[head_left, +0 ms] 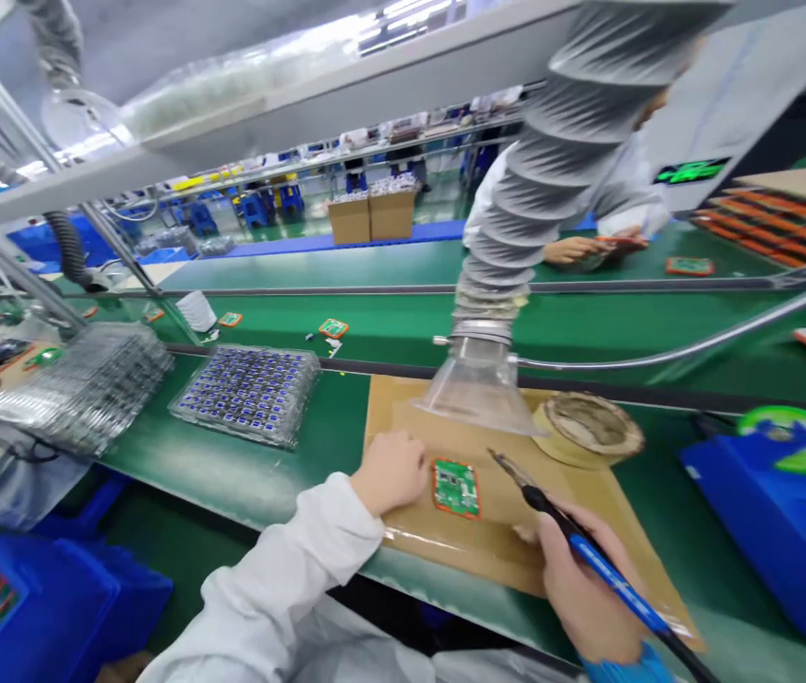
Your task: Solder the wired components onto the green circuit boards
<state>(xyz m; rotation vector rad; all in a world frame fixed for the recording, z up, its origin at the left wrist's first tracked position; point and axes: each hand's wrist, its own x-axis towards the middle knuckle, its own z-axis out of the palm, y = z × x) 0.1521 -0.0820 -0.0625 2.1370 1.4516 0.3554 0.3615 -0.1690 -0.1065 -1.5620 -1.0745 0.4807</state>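
A green circuit board in an orange frame (455,488) lies flat on a brown cardboard sheet (495,560). Just left of it my left hand (393,471) rests on the cardboard, fingers curled; what they hold, if anything, is hidden. My right hand (584,579) is wrapped round a blue and black soldering iron (606,569), whose tip points up and left, right of the board and apart from it. Above the board hangs the clear hood of an extraction duct (478,384).
A round tin (588,429) stands at the cardboard's back right. Clear trays of blue parts (247,394) sit left. A blue bin (765,531) holding a green spool is right. More framed boards (333,328) lie on the green belt (389,318). Across it, a person's hands (595,249) hold something.
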